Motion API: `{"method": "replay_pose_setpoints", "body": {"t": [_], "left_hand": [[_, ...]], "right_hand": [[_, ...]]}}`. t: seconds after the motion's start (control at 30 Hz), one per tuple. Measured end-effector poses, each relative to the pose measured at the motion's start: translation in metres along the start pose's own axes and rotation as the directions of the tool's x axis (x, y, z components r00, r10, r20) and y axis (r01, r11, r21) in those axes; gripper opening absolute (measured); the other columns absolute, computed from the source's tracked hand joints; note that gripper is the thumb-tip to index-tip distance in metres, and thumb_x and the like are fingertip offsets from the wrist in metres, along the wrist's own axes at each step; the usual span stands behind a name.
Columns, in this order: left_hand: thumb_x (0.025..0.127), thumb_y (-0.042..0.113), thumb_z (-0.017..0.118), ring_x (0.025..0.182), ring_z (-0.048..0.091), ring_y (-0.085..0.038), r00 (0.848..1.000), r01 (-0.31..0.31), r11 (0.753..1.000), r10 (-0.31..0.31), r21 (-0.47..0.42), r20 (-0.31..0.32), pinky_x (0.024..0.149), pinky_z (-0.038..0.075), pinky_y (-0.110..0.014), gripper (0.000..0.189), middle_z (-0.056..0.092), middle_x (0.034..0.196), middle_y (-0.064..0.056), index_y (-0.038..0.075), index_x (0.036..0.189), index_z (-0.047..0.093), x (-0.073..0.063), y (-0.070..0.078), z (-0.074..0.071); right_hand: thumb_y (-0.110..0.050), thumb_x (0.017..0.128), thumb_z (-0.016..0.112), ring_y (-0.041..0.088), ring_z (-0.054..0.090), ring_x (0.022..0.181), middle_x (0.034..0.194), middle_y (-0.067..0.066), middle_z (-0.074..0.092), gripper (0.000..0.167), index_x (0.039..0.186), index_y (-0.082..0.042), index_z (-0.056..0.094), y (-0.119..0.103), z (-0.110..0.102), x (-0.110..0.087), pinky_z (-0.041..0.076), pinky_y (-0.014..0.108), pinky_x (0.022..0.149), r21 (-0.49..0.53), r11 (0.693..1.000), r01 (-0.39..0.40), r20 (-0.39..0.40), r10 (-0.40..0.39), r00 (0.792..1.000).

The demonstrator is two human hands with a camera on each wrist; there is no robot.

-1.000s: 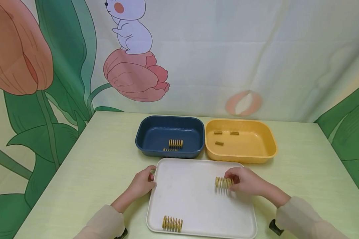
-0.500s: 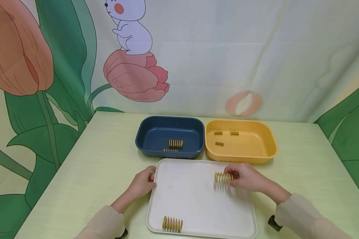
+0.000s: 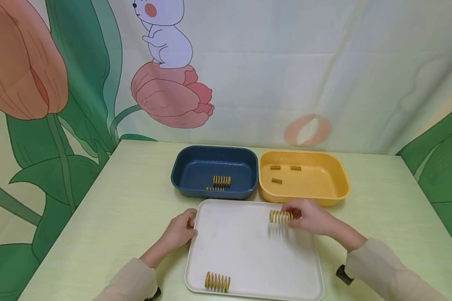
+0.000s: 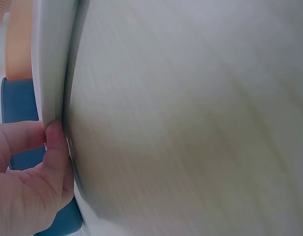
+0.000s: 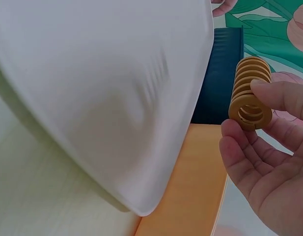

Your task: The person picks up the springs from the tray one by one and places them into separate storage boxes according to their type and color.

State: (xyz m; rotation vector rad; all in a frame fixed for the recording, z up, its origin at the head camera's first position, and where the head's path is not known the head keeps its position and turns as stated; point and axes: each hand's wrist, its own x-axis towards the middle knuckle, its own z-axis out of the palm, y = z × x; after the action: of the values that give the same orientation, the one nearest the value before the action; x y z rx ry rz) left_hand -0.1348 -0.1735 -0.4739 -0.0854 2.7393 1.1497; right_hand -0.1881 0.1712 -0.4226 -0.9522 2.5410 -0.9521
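A brass-coloured coil spring (image 3: 280, 217) is pinched at its right end by my right hand (image 3: 312, 217), held above the far right part of a white tray (image 3: 252, 251). The right wrist view shows the thumb on top of this spring (image 5: 251, 91) and the fingers beneath it. My left hand (image 3: 180, 229) grips the tray's left edge; in the left wrist view its thumb and fingers (image 4: 55, 142) pinch the rim. A second large spring (image 3: 217, 282) lies on the tray near its front left corner.
Behind the tray stands a dark blue bin (image 3: 214, 153) with a large spring (image 3: 222, 181) and part of another inside. Touching it on the right, a yellow bin (image 3: 316, 188) holds 3 small springs (image 3: 275, 167). A patterned curtain (image 3: 256, 75) hangs behind the table.
My right hand has moved away from me, toward the bins, carrying the spring. The left hand stays on the tray edge, and the tray has not moved.
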Motion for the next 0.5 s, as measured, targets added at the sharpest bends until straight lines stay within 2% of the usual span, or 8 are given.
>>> {"method": "replay_pose_setpoints", "body": {"t": [0.5], "left_hand": [[0.070,-0.005,0.057,0.063,0.043,-0.013,0.999,-0.031,0.999,0.031,0.011,-0.010,0.054,0.038,-0.022,0.047,0.047,0.074,-0.004,0.001,0.116,0.047,-0.0006,-0.0026,0.0005]], "right_hand": [[-0.004,0.073,0.066,0.013,0.046,0.071,0.081,0.007,0.058,0.025,0.097,0.000,0.061,-0.0071,-0.0072,0.0063,0.043,0.021,0.062,-0.027,1.000,-0.010,-0.024,0.010,1.000]]}}
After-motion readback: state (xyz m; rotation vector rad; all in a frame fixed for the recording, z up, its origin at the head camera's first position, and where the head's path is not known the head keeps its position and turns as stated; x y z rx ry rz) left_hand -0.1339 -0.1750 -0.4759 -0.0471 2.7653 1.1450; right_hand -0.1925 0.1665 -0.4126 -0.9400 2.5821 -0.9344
